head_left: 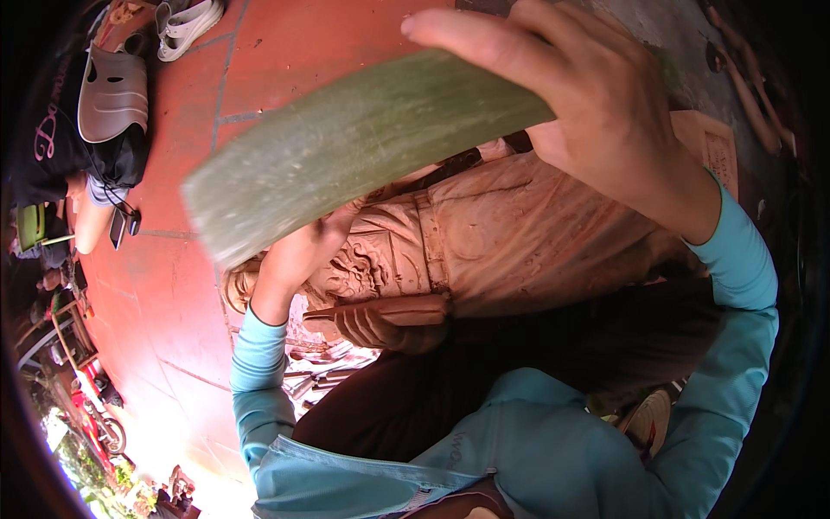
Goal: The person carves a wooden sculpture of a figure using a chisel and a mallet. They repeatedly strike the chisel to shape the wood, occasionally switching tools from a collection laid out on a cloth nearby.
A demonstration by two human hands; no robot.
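A long, flat green strip [363, 130] with a pale, scuffed end slants across the upper middle, its left end blurred. My right hand [596, 104] grips its right end, with one finger stretched along the upper edge. Behind the strip, my left hand [303, 251] reaches to the carved figure; its fingers are mostly hidden, so their hold cannot be made out. The figure is a reddish-brown statue [536, 233] lying on its back across my lap area, with carved robe folds, a curly beard and a carved hand on a flat bar.
Red tiles [164, 303] cover the floor at the left. A person in dark clothes [52, 130] sits at the upper left, near a grey clog [112, 95] and white sandals [186, 26]. A red motorbike [95, 424] stands far left. Beside my right arm is a pale block [713, 143].
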